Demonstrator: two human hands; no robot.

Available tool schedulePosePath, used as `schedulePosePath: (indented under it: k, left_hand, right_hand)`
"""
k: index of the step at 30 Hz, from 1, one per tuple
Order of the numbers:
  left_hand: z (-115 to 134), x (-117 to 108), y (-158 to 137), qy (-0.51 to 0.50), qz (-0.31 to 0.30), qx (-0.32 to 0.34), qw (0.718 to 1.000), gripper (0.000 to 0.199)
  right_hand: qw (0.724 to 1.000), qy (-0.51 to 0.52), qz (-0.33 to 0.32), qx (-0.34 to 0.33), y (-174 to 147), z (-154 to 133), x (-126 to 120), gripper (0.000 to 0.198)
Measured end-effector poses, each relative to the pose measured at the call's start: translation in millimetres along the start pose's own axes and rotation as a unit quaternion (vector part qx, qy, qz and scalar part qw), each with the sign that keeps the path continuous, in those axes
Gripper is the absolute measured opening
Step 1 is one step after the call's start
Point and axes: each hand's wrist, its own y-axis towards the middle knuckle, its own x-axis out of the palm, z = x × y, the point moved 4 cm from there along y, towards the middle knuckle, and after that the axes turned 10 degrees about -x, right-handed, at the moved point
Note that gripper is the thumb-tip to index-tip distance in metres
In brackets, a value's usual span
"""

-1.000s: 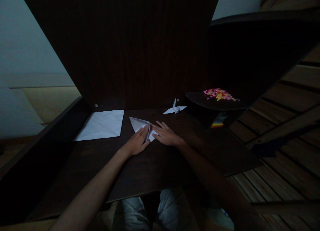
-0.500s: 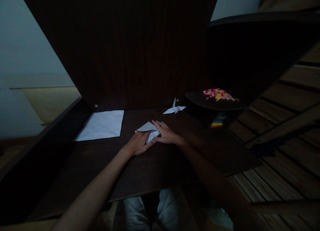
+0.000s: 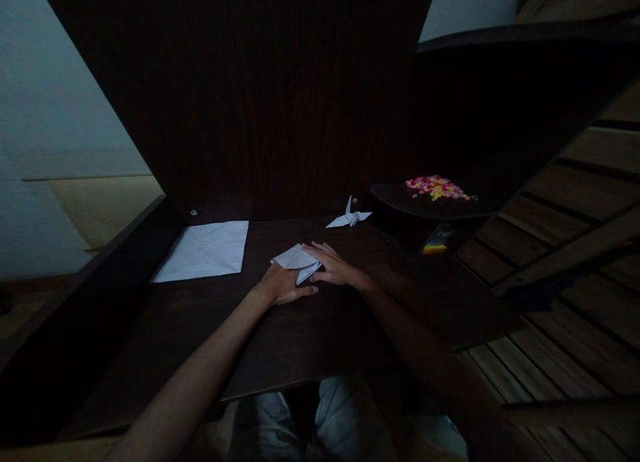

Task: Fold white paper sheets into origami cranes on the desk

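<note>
A partly folded sheet of white paper (image 3: pixel 291 255) lies on the dark desk in front of me, with a raised flap and a pointed corner toward me. My left hand (image 3: pixel 281 285) reaches into the fold from the near left; its fingertips are hidden under the flap and its thumb sticks out to the right, off the paper. Across the right side of the paper rests my right hand (image 3: pixel 334 265), open, with its fingers stretched over the top and its thumb near the lower right edge. Behind it stands a folded white paper crane (image 3: pixel 350 218).
A creased white paper sheet (image 3: pixel 203 250) lies flat at the left of the desk (image 3: pixel 280 355). On a low corner shelf (image 3: pixel 395 197) at the right is a heap of small pink, red and yellow pieces (image 3: pixel 437 187). A tall dark panel (image 3: pixel 280 102) closes off the back.
My left thumb has moved away from the paper's near corner and now points right over the desk. My left fingers are deeper under the flap. My right hand has shifted slightly.
</note>
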Motion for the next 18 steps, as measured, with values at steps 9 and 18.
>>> schedulePosePath:
  k: [9,18]
  left_hand:
    - [3.3,-4.7,-4.5,0.025,0.021,-0.012,0.999,0.063]
    - [-7.0,-51.8,-30.7,0.020,0.204,0.011,0.979,0.036]
  right_hand:
    - [0.999,-0.026,0.019,-0.003,-0.8,0.9,3.5,0.077]
    - [0.998,-0.059,0.012,-0.012,-1.4,2.7,5.7,0.079]
